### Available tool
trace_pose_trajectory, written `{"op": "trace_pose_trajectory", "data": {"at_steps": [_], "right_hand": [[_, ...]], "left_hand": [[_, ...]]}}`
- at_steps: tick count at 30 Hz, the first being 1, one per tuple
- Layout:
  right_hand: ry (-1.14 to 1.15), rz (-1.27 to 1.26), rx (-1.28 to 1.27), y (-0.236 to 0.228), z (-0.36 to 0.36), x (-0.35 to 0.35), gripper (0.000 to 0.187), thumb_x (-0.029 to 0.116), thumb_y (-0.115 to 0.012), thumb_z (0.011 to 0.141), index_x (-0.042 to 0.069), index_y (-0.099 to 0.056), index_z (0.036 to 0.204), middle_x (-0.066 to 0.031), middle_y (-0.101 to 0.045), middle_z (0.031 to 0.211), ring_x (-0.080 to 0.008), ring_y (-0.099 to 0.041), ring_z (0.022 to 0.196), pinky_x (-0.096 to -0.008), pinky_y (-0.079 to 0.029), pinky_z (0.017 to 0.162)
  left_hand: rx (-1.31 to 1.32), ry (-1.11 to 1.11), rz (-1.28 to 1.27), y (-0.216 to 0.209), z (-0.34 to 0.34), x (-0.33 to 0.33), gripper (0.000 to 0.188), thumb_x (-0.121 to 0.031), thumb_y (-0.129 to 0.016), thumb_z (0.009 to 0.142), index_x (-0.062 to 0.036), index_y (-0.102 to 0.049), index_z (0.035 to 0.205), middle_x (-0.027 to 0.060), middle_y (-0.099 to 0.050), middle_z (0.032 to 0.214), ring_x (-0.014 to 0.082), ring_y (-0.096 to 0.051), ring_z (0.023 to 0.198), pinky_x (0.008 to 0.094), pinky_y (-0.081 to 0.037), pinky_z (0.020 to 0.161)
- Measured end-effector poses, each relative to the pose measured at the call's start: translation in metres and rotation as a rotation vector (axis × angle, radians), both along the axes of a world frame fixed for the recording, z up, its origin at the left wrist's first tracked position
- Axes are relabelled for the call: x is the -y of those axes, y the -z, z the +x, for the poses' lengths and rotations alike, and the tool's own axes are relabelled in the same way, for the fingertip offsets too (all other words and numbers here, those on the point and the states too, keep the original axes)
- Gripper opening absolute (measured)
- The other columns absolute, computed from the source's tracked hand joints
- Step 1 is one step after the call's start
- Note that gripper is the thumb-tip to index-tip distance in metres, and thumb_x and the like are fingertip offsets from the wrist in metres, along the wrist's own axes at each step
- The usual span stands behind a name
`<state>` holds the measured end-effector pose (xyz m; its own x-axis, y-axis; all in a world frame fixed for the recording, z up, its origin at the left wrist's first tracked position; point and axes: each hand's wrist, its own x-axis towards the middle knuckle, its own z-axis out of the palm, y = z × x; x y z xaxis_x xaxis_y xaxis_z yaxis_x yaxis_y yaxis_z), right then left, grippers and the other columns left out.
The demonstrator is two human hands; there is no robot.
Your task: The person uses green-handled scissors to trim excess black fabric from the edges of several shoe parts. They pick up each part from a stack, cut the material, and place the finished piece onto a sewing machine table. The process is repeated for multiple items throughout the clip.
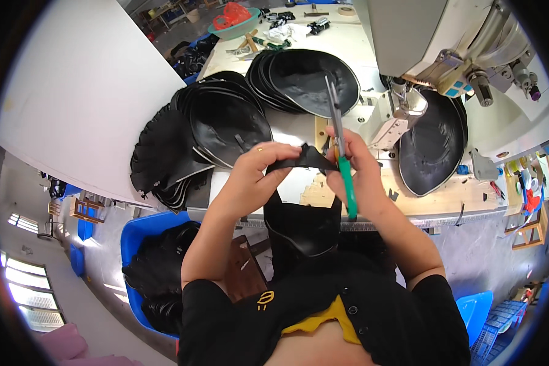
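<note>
Black, leather-like material is held up between two bare hands near the front edge of a worktable [470,194]. Near the middle of the view, one end of the black piece [308,158] is pinched in the left hand [259,174], its thumb laid beneath and its fingers bent over the top, a gold-coloured ring [260,149] worn on one of them. Green-handled scissors [348,183] are gripped in the right hand [357,168], held at 3 o'clock from the left; the handles are tucked against the palm and pointed toward 5 o'clock, the blades raised almost to 12. Whether the blades are parted cannot be told. The piece's other end is met by the right thumb and fingers, while a wider, pale-edged part [305,229] is seen below the hands at 6 o'clock. Both elbows are bent, the left forearm angled in from 7 o'clock and the right from 4.

Stacked black panels are laid on the table at 11 o'clock [226,119] and 1 o'clock [314,82]. A pale sewing machine [409,36] is set at 2 o'clock, with more rounded panels [433,146] just below it. At 8 o'clock, a blue tub [141,224] is filled with dark pieces.
</note>
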<state>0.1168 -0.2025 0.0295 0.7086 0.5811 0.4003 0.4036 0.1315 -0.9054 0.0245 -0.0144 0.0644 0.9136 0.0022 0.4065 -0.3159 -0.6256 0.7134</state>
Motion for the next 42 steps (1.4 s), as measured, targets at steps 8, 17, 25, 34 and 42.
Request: {"op": "trace_pose_trajectory", "data": {"at_steps": [8, 17, 25, 34, 42], "right_hand": [[-0.149, -0.197, -0.336, 0.007, 0.014, 0.013, 0.057, -0.009, -0.064, 0.073, 0.011, -0.049, 0.125, 0.0012, -0.052, 0.083, -0.0079, -0.050, 0.077, -0.0216, -0.043, 0.071], [0.023, -0.259, 0.108, 0.014, 0.012, 0.043, 0.058, 0.007, -0.076, 0.073, 0.005, -0.047, 0.123, -0.0075, -0.059, 0.093, -0.0158, -0.054, 0.081, -0.0273, -0.045, 0.078], [-0.002, -0.360, -0.010, 0.046, 0.002, 0.025, 0.063, -0.004, -0.067, 0.071, 0.008, -0.041, 0.128, -0.0113, -0.056, 0.101, -0.0196, -0.055, 0.087, -0.0299, -0.045, 0.079], [0.032, -0.030, 0.044, 0.059, -0.003, 0.011, 0.054, -0.011, -0.059, 0.075, 0.005, -0.042, 0.124, 0.0001, -0.049, 0.085, -0.0067, -0.046, 0.070, -0.0207, -0.039, 0.060], [0.135, 0.184, 0.130, 0.096, 0.012, 0.014, 0.049, 0.012, -0.061, 0.086, 0.000, -0.037, 0.126, -0.0048, -0.051, 0.084, -0.0102, -0.048, 0.072, -0.0227, -0.041, 0.065]], "left_hand": [[-0.531, 0.161, -1.288, 0.048, -0.005, 0.030, 0.034, -0.028, -0.047, 0.095, 0.0025, -0.055, 0.110, 0.0080, -0.063, 0.084, 0.0115, -0.054, 0.055, 0.0244, -0.044, 0.044], [-0.396, 0.173, -1.427, 0.083, 0.003, 0.014, 0.031, -0.025, -0.042, 0.097, 0.0011, -0.052, 0.109, 0.0107, -0.063, 0.087, 0.0133, -0.054, 0.051, 0.0237, -0.043, 0.044], [-0.286, 0.143, -1.007, 0.077, 0.004, 0.004, 0.021, -0.010, -0.071, 0.080, -0.0035, -0.058, 0.096, 0.0010, -0.061, 0.090, 0.0077, -0.057, 0.082, 0.0218, -0.046, 0.072], [0.204, -0.369, 0.259, 0.075, -0.002, -0.003, 0.035, -0.005, -0.072, 0.069, -0.0036, -0.059, 0.102, 0.0128, -0.060, 0.096, 0.0303, -0.058, 0.088, 0.0367, -0.047, 0.077], [0.313, -0.701, 0.054, 0.077, 0.027, -0.099, 0.020, -0.001, -0.059, 0.076, -0.0041, -0.061, 0.095, 0.0133, -0.064, 0.087, 0.0317, -0.062, 0.084, 0.0379, -0.048, 0.073]]}}
